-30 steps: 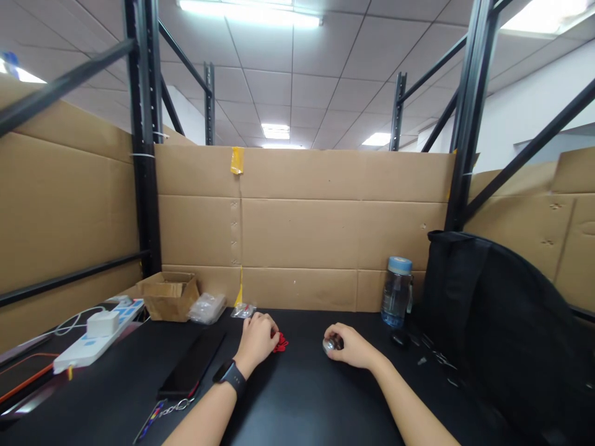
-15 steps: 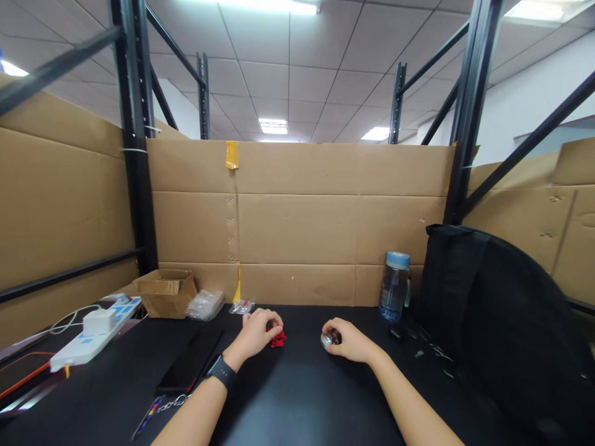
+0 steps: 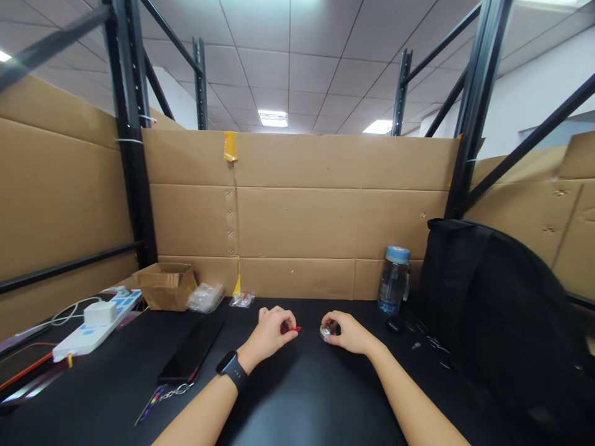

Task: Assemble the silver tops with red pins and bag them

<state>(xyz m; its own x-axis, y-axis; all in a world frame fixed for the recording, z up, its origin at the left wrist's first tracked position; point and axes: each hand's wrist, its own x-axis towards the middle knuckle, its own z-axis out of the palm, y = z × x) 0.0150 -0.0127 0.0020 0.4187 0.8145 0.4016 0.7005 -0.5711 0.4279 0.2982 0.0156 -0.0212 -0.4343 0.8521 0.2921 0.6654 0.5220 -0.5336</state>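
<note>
"What's changed?"

"Just below the centre of the frame, the left hand [image 3: 273, 332] has come rightward, carrying the red thing [image 3: 297, 329] with it; thumb and fingers are curled nearly together, apparently pinching it."

"And to its right?"

"A silvery round thing [image 3: 325, 334], where it was, with the right hand [image 3: 348, 332] curled around it, partly closed. So each hand has its own thing, and the two are nearer now, though well short of touching."

"Any edges to mind?"

"At lower left, a black slab-like device [image 3: 193, 350] lies beside the left wrist. Behind the hands stands the cardboard panel [image 3: 297, 223]; right of centre, the bottle [image 3: 393, 282], then the black bag [image 3: 488, 322]."

"Where's the room?"

"Lower middle, I'd judge: the tabletop [image 3: 297, 396] stretches between the forearms [image 3: 195, 412]."
</note>
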